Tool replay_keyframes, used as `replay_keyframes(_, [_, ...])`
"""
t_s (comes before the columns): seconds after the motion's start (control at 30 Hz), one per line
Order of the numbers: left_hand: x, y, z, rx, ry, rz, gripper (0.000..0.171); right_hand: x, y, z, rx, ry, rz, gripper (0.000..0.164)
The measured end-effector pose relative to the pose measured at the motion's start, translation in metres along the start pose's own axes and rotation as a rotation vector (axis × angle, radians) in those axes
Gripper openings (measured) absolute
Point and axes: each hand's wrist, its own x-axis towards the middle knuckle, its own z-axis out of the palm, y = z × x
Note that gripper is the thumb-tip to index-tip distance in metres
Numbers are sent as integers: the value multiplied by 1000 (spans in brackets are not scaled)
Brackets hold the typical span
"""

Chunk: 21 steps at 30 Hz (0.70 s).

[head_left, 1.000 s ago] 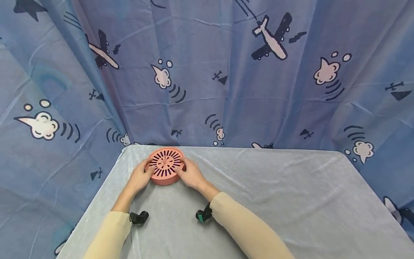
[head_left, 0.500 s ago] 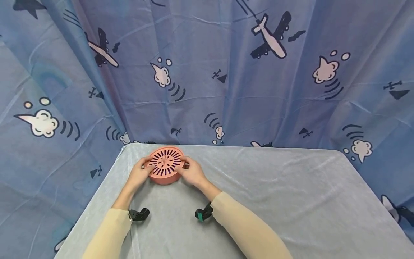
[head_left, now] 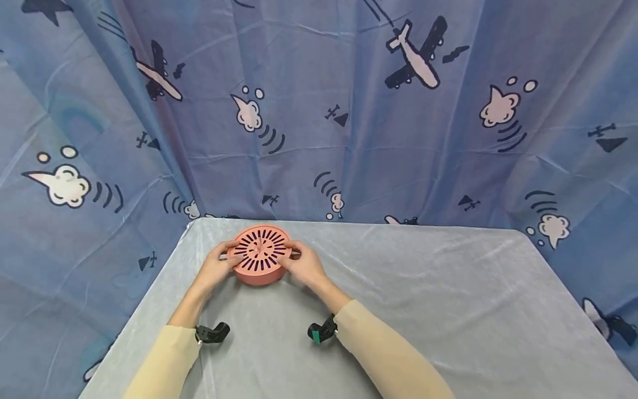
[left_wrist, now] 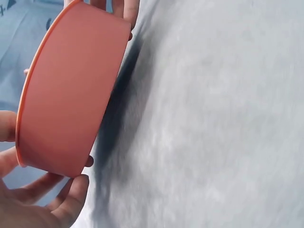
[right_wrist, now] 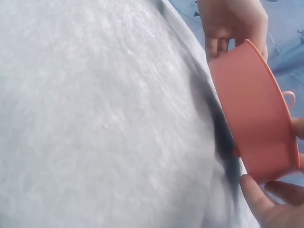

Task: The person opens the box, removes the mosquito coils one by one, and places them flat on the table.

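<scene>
A round coral-pink box [head_left: 260,255] with a slotted lid, like a mosquito coil holder, is near the table's far left corner in the head view. My left hand [head_left: 217,267] grips its left side, thumb on the lid's edge. On the opposite side, my right hand [head_left: 305,266] holds the rim the same way. The left wrist view shows the box's smooth side wall [left_wrist: 71,90] and small feet underneath, with fingertips near the bottom edge. A small loop [right_wrist: 289,98] sticks up from the lid in the right wrist view. Whether the feet touch the cloth, I cannot tell.
A pale grey cloth [head_left: 423,299] covers the table. Behind and to the left hangs a blue curtain [head_left: 309,111] printed with planes and clouds, close to the table's far edge. Black wrist devices [head_left: 213,333] stick out below both wrists.
The box has shifted slightly to the right, with both hands still holding it. The right forearm has moved a little to the right too. The head view has tilted slightly.
</scene>
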Motion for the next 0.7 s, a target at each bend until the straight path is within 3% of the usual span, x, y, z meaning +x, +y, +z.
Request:
replay_keyframes(0.33, [-11, 25, 18, -78, -31, -1, 50, -12, -2, -31, 15, 47, -37, 48])
replay_keyframes(0.7, [-24, 52, 48, -85, -21, -19, 47, -35, -10, -64, -17, 99, -41, 47])
